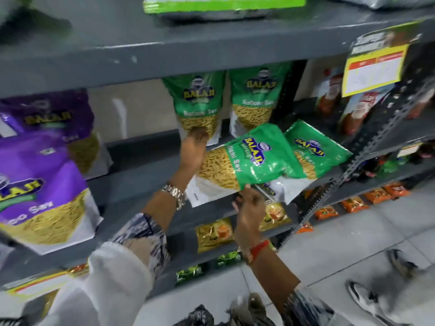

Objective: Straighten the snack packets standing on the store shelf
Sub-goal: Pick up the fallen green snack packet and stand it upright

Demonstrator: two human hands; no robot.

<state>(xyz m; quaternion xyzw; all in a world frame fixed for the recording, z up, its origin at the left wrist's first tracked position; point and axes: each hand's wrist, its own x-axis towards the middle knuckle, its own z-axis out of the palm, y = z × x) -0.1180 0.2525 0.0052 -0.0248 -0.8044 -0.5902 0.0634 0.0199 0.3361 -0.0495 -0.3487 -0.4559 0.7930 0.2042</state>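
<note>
Fallen green plastic sev packet (pixel 249 158) lies tilted at front edge of grey metal shelf (pixel 141 165). Right hand (pixel 248 208) pinches its lower edge, likely to raise it. Left hand (pixel 194 149) touches upright green plastic sev packet (pixel 200 102) behind, presumably steadying; grasp unclear.

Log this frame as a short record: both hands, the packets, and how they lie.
left hand: fingertips at base of standing green packet; grip unclear
right hand: at lower edge of toppled green packet; grip unclear
other standing packet: upright, right of the first
other toppled packet: lying tilted, overlapped by the first
purple packets: far left
</note>
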